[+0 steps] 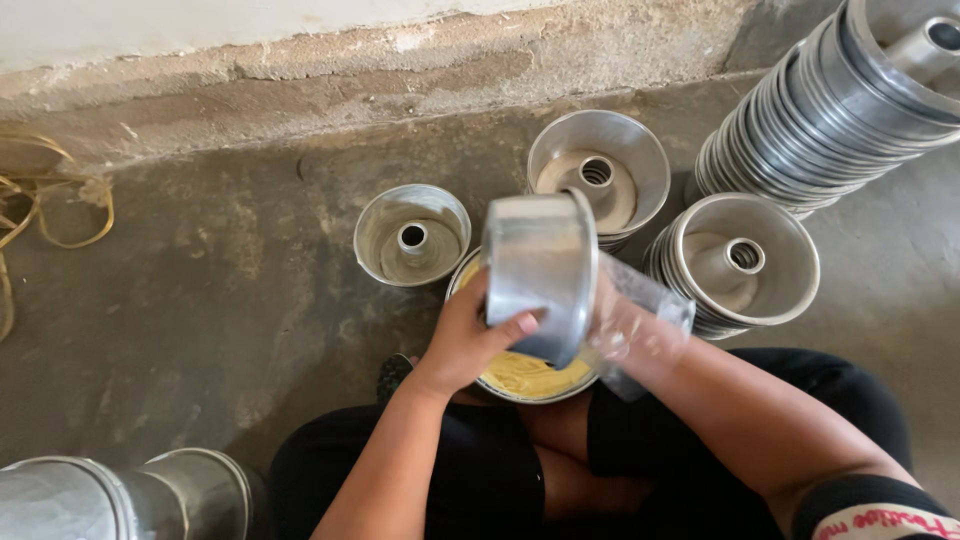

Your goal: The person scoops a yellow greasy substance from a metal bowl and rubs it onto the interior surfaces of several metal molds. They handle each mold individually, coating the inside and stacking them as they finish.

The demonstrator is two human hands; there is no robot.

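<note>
My left hand [468,335] grips the outside of a round metal tube cake tin [540,270], held tilted on its side above a bowl of yellow grease or batter [522,378] that rests between my knees. My right hand [628,330], wrapped in a clear plastic bag, reaches into the tin's open side; its fingers are hidden inside. A single tube tin [412,235] stands upright on the floor just beyond the bowl.
Stacks of tube tins stand behind [600,175], to the right [740,260] and far right [840,100]. More metal tins lie at bottom left [120,495]. A concrete step [300,70] runs along the back; yellow strapping [40,200] lies at left.
</note>
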